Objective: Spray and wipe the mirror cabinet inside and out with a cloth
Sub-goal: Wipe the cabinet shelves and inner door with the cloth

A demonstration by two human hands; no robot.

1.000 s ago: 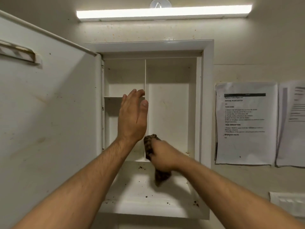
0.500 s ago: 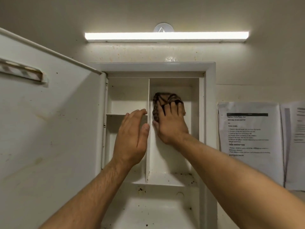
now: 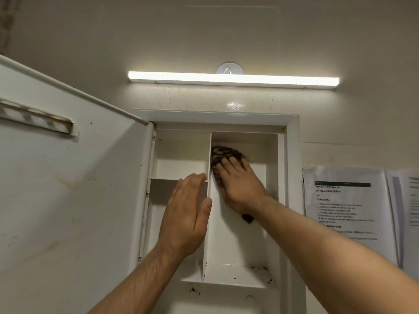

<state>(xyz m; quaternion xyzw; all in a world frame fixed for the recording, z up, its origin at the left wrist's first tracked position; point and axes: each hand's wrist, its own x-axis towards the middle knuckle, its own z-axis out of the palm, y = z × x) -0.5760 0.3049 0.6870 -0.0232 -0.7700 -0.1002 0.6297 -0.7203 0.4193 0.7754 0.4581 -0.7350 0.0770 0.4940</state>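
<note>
The white mirror cabinet (image 3: pixel 292 141) is recessed in the wall, its door (image 3: pixel 68 189) swung wide to the left. A vertical divider (image 3: pixel 206 234) splits the inside. My right hand (image 3: pixel 240 184) presses a dark patterned cloth (image 3: pixel 223 154) flat against the back wall of the right compartment, near its top; a bit of cloth sticks out below my wrist. My left hand (image 3: pixel 186 211) is flat with straight fingers, resting against the left face of the divider beside a small shelf (image 3: pixel 165 179). Dark crumbs lie on the lower shelf (image 3: pixel 260 270).
A lit tube lamp (image 3: pixel 233 79) hangs on the wall above the cabinet. Printed sheets (image 3: pixel 347 209) are stuck to the wall at the right. A striped strip (image 3: pixel 36 118) is fixed to the inside of the door.
My right hand went with the cloth from the divider's bottom up to the top of the right compartment and now presses flat. My view tilted upward. The left hand stayed on the divider.
</note>
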